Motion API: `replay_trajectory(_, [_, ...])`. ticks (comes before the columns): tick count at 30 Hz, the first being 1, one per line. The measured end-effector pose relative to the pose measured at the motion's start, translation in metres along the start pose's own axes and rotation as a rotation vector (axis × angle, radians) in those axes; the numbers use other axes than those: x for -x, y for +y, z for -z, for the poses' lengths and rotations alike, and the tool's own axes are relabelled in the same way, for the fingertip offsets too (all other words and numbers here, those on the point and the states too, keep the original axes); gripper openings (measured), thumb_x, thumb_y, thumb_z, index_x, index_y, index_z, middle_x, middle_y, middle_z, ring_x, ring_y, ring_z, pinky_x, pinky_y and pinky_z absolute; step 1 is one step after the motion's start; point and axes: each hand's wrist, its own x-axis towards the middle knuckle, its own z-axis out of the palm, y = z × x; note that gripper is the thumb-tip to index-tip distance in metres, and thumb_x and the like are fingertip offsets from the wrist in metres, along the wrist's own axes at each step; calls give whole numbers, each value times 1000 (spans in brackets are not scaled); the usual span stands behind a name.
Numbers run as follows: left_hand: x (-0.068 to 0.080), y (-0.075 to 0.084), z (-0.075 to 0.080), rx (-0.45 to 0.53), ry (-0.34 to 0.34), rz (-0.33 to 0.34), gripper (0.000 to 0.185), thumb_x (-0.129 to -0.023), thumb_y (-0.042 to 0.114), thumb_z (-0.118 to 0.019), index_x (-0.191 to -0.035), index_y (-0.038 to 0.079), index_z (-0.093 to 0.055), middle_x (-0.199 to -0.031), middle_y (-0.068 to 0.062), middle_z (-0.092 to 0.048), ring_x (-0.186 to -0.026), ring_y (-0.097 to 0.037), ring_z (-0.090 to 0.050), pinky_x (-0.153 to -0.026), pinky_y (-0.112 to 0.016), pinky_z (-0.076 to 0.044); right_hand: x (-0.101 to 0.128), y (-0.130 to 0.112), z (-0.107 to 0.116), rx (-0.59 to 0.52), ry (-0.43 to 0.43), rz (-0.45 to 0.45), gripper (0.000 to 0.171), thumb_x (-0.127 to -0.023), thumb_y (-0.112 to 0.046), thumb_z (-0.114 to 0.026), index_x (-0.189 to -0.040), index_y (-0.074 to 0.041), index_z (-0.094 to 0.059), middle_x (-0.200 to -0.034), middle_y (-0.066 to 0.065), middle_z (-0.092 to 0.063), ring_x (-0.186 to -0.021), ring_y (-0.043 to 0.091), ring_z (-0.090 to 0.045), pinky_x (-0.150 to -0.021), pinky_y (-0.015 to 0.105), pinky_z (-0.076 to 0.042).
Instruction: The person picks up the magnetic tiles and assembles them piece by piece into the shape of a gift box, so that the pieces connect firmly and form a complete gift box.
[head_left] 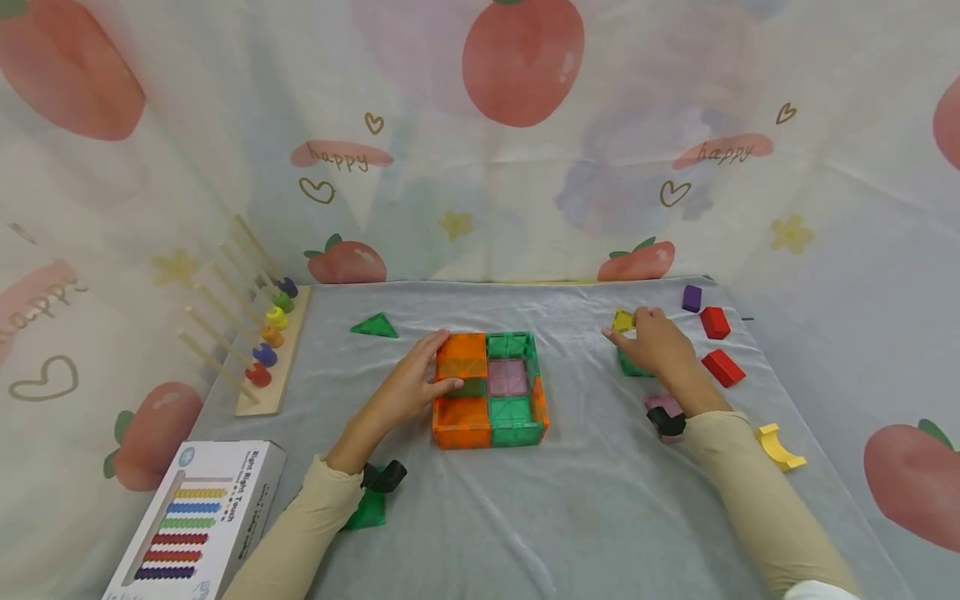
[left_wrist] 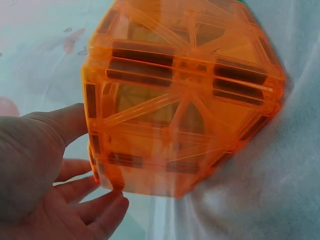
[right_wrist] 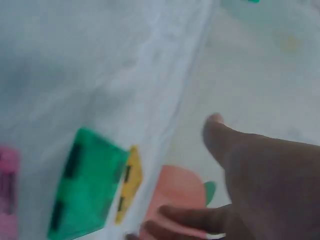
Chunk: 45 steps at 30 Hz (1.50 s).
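Observation:
A low box of magnetic tiles [head_left: 491,387] stands mid-table, orange on its left, green on its right, with a pink tile inside. My left hand [head_left: 442,362] rests with straight fingers against the orange side. In the left wrist view the orange tiles [left_wrist: 180,100] fill the frame and my left hand [left_wrist: 100,160] touches their left edge. My right hand [head_left: 626,329] hovers with spread fingers over a yellow tile [head_left: 622,320] and a green tile [head_left: 633,367]. In the right wrist view my right hand [right_wrist: 192,167] holds nothing, beside the green tile [right_wrist: 85,185] and yellow tile [right_wrist: 129,182].
A pink tile [head_left: 663,406] lies by my right wrist. Two red blocks [head_left: 715,322], a purple block [head_left: 692,297] and a yellow arch [head_left: 778,447] lie at the right. A green triangle [head_left: 375,326], a peg board with rings [head_left: 262,342] and a box [head_left: 198,521] are left.

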Motion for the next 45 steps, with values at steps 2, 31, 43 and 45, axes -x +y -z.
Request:
replay_trajectory(2, [0,1,0,3,-2,3,90,-98,34,-77,-167,5,-27,-173,-17,-26,-158,-38,-30,-126,-59,-27,0,15,-8,8,-66,-124,104,-99,-68,-57,-147,20,-32,-131,39,-43,-115,51,-52,-101,68,-48])
replay_trajectory(31, [0,1,-2,23,14,17,85,-98,29,-78,-166,8,-32,-173,-14,-28,-155,-38,-35,-126,-58,-30,7,-115,5,-41,-131,559,83,-91,-36,-86,-157,-3,-48,-144,19,-49,-129,37,-49,-107,60,-41])
replay_trajectory(43, [1,2,-1,17,14,7,86,-98,33,-78,-166,8,-31,-173,-13,-27,-157,-36,-33,-127,-57,-28,2,-128,-15,-57,-178,593,82,-93,-33,-84,-160,-7,-44,-151,19,-45,-136,38,-46,-111,64,-38])
replay_trajectory(45, [4,1,0,20,9,20,87,-99,33,-76,-168,9,-28,-174,-13,-25,-159,-35,-29,-127,-57,-26,2,-127,-17,-60,-173,604,83,-93,-33,-84,-160,-7,-43,-151,19,-45,-136,39,-46,-111,65,-38])
